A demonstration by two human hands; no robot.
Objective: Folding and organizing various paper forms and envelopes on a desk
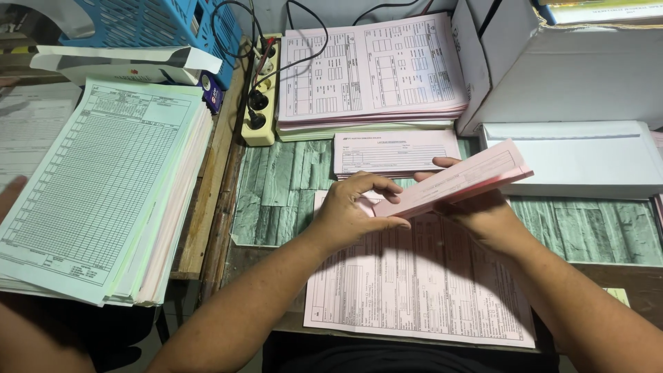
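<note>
Far left of the hands: stack of green tabular forms [103, 186]. Left hand [352, 211], fingers curled, pinches the near end of a pink slip bundle [459, 179]; right hand [483, 211] grips the bundle from beneath. Under both hands lies a large pink form [414, 290]; beyond them, a small pink slip pile [394, 152]; right, a white envelope box [587, 159].

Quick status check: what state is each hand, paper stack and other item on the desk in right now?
left hand: gripping the slip bundle's near end
right hand: supporting the bundle from below
pink slip bundle: held tilted above the desk
large pink form: flat on the desk
green-topped stack: piled, at left
power strip: plugs inserted
white box: flap open
</note>
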